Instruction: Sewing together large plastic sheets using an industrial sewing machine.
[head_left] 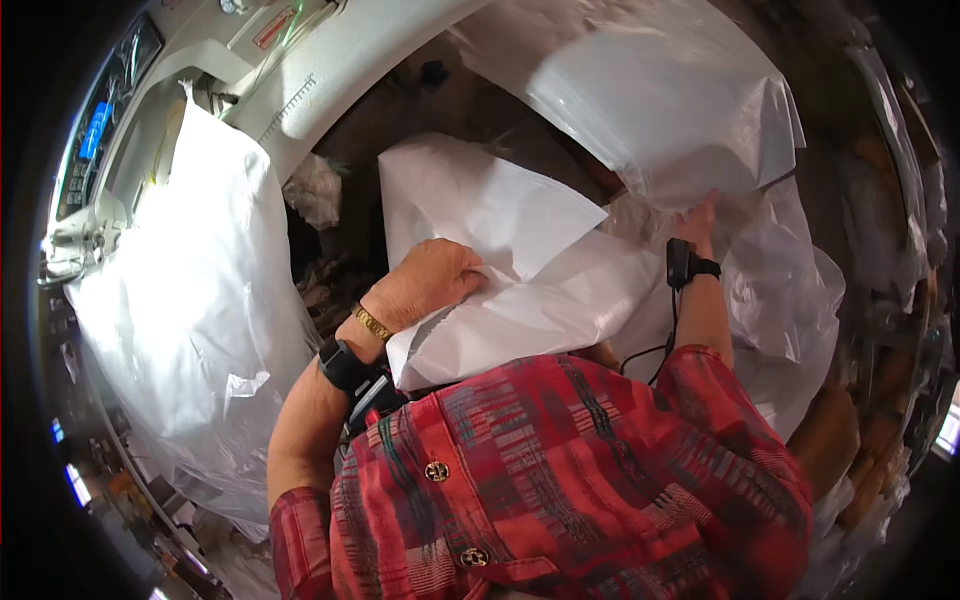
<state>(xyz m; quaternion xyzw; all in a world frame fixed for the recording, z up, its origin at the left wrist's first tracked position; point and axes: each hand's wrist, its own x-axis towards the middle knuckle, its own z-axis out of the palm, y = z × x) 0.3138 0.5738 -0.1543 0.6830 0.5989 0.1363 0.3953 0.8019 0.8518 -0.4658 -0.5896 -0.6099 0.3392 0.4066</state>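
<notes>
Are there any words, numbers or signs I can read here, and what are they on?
Red-edged label on the white machine: too small to read.
Row of dark marks along that machine: too small to read.
Blue screen at the far left: too small and blurred.
White sheet in the left hand: no writing that I can see.

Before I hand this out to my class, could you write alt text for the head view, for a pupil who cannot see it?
A person's left hand pinches a glossy white sheet in front of them, while their right hand is at the edge of another white sheet. They wear a red plaid shirt; a pale machine stands at upper left.
</notes>
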